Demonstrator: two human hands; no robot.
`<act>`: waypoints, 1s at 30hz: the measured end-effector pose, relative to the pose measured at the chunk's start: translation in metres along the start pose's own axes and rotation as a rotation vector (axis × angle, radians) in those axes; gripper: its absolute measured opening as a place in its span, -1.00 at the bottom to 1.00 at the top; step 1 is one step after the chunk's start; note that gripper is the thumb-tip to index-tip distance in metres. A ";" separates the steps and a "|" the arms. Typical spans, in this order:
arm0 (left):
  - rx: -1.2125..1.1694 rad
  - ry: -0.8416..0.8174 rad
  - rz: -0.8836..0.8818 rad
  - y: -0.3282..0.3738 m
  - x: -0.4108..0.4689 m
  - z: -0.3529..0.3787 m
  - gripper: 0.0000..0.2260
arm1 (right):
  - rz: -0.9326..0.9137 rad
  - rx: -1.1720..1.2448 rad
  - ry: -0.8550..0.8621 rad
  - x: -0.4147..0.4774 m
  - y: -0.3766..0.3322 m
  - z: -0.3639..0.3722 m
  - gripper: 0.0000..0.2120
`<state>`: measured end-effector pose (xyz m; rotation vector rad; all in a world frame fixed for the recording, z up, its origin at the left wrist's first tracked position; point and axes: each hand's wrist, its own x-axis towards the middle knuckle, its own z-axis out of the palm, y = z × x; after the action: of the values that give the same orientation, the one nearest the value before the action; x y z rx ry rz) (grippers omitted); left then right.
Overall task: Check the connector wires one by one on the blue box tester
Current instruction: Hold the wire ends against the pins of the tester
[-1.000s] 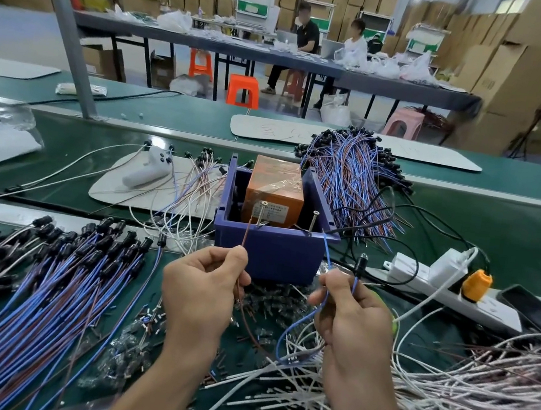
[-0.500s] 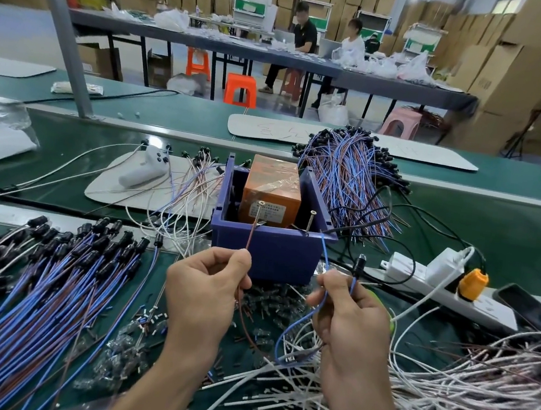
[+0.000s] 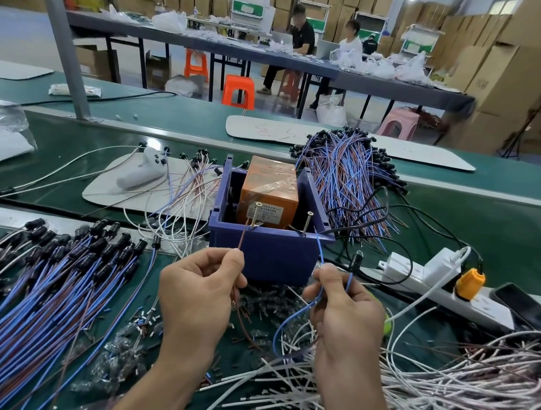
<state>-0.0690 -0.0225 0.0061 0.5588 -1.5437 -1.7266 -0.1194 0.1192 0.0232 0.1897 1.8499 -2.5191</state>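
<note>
Here, little has changed over the last second: both hands keep their pose in front of the blue box (image 3: 267,251), and the view has only shifted a touch.

My left hand (image 3: 198,294) pinches the brown lead (image 3: 242,238) between thumb and forefinger. The lead rises to the foot of the left screw (image 3: 256,215) on the box's near rim; whether it touches or stops just short, I cannot tell.

My right hand (image 3: 344,314) pinches the blue lead (image 3: 319,249), whose tip stands just beside the right screw (image 3: 308,222). The same hand also holds up the wire's black connector (image 3: 355,258), which pokes out above the fingers.

An orange unit (image 3: 269,188) sits inside the box behind the screws.

Because the leads have stayed at the screws, I judge this to be the holding phase of a single check, with one wire under test and not yet released. No reading or light is plain enough for me to call a pass or a fail.

On the bench (image 3: 495,230), a bundle of blue and brown wires (image 3: 51,281) lies to the left and another (image 3: 343,172) behind the box. White wires (image 3: 460,395) are heaped to the right. Which pile is checked stock I cannot tell, so progress through the task stays open. A power strip (image 3: 422,279) lies right of the box.
</note>
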 end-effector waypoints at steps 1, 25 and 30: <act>-0.009 0.015 0.002 0.000 0.001 0.000 -0.83 | -0.003 0.002 -0.002 0.000 0.000 0.001 -0.71; 0.113 -0.047 0.048 0.000 0.004 0.000 -0.82 | -0.019 0.015 0.002 0.001 0.002 0.001 -0.74; 0.118 -0.048 0.051 0.001 0.004 0.000 -0.81 | -0.009 0.015 -0.027 0.002 0.002 0.002 -0.74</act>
<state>-0.0711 -0.0257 0.0074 0.5359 -1.6878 -1.6296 -0.1210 0.1166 0.0218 0.1472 1.8271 -2.5287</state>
